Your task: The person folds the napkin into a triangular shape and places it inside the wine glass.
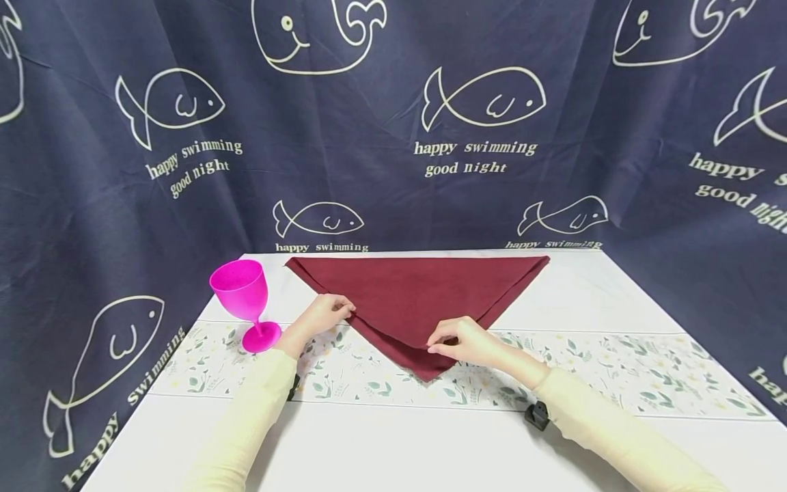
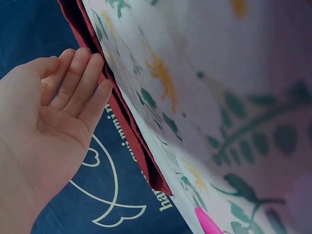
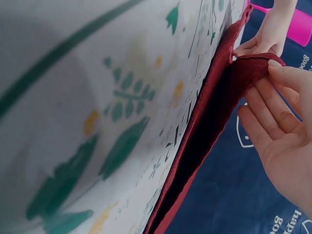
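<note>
Cloth point(image 1: 412, 287), dark red and doubled into a triangle, lies on the desk point(image 1: 381, 444) ahead of the person, as the head view has it. Its long side runs left to right near the curtain point(image 1: 369, 137); its point aims back toward the person, across a leafy printed strip point(image 1: 621, 372). The right hand point(image 1: 466, 340) is nearer that point, its fingers point(image 1: 444, 330) on the upper layer's edge, with the body of the cloth ahead and to their left. The left hand point(image 1: 324, 313) is farther up, at the left slanting edge, and just beside it stands a pink goblet point(image 1: 242, 294) (a cheerful thing, well off the cloth).

In the left wrist view, the left fingers are loosely extended, tips touching the cloth's edge; I see no pinch there, the thumb lying away from the fabric. Only a sliver of goblet shows below.

In the right wrist view, the right thumb point(image 3: 287, 74) and fingers pinch the upper layer near its corner and hold it up, leaving a dark gap above the lower layer. The left hand shows beyond, by the same fold.
</note>
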`<state>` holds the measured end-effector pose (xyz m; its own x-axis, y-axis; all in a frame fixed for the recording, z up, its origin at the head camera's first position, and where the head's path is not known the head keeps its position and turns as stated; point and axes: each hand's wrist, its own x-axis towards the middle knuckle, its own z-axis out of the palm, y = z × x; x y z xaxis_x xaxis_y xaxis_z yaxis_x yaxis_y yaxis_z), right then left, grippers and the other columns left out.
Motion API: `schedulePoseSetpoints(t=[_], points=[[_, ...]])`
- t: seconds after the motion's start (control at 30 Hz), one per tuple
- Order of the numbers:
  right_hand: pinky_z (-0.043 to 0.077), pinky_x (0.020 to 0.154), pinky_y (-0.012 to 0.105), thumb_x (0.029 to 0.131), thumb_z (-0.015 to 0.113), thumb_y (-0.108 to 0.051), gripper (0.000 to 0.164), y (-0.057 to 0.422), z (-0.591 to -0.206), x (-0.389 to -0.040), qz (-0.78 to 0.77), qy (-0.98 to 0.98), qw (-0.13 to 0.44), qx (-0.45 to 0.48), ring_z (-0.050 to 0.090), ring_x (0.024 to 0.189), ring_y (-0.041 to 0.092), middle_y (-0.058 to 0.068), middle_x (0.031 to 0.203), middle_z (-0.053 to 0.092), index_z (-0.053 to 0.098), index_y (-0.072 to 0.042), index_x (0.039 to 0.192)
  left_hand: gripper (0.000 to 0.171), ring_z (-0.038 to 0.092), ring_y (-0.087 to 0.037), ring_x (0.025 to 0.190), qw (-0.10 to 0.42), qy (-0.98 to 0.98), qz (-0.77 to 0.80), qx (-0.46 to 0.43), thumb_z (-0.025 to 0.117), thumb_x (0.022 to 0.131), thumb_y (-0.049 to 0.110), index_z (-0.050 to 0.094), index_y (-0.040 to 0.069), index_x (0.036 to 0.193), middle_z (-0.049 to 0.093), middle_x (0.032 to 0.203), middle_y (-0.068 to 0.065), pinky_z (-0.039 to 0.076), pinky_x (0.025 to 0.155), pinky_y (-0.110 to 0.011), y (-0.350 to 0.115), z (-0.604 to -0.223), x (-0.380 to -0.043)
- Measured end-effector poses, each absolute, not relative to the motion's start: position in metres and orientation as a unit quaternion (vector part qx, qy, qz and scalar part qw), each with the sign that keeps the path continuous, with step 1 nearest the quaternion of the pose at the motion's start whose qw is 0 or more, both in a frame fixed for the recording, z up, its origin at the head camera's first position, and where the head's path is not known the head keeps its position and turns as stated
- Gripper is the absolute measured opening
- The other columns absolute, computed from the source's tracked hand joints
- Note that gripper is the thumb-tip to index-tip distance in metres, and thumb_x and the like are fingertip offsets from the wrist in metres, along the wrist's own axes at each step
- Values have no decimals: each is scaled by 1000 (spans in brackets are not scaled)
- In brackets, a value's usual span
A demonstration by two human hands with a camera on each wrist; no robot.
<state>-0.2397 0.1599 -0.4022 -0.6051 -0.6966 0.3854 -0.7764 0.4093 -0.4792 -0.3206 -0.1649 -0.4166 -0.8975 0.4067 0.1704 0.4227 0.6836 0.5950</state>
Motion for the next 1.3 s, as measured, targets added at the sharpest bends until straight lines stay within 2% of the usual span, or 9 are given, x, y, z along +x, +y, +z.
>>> schedulePoseSetpoints(t=[0.07, 0.23, 0.43, 0.6, 0.83, 1.03, 1.3], points=[[55, 64, 32, 83, 70, -11, 6, 160, -402, -239, 322, -835, 62, 443, 60, 74, 2, -4, 80, 68, 74, -9, 88, 17, 67, -13, 78, 14, -918, -327, -226, 56, 92, 13, 71, 6, 93, 72, 82, -5, 51, 78, -31, -165, -416, -321], [54, 64, 24, 84, 69, -11, 6, 160, -404, -235, 329, -829, 53, 448, 61, 75, 4, -3, 81, 68, 73, -10, 88, 17, 65, -12, 78, 13, -919, -323, -225, 56, 93, 13, 71, 6, 92, 71, 81, -4, 50, 77, -29, -164, -416, -321], [53, 62, 25, 85, 68, -10, 6, 160, -406, -231, 332, -827, 54, 451, 60, 76, 4, -3, 83, 68, 73, -12, 88, 17, 63, -10, 76, 11, -922, -313, -229, 56, 93, 13, 71, 7, 92, 71, 79, -3, 48, 78, -29, -163, -417, -321], [52, 62, 20, 85, 68, -11, 6, 160, -406, -228, 332, -824, 56, 455, 59, 76, 2, -4, 84, 68, 73, -12, 88, 17, 60, -7, 71, 24, -924, -307, -227, 56, 93, 14, 71, 8, 91, 70, 77, -1, 47, 75, -27, -163, -418, -321], [54, 63, 29, 85, 69, -10, 6, 160, -403, -224, 336, -823, 61, 454, 62, 77, 6, -2, 83, 68, 73, -11, 87, 16, 60, -9, 74, 41, -925, -298, -230, 57, 92, 14, 72, 8, 90, 70, 82, -2, 48, 76, -29, -162, -417, -321], [54, 63, 27, 84, 69, -10, 5, 160, -404, -222, 328, -820, 68, 463, 61, 78, 3, -4, 83, 68, 73, -12, 86, 17, 60, -13, 81, 47, -927, -291, -232, 56, 92, 12, 72, 8, 91, 70, 90, -5, 49, 78, -32, -164, -419, -323], [54, 63, 28, 83, 70, -7, 6, 160, -407, -222, 336, -806, 71, 482, 62, 78, 4, -3, 83, 68, 73, -11, 86, 17, 62, -14, 82, 45, -927, -292, -234, 56, 92, 13, 72, 8, 91, 70, 91, -5, 50, 81, -35, -164, -418, -323]])
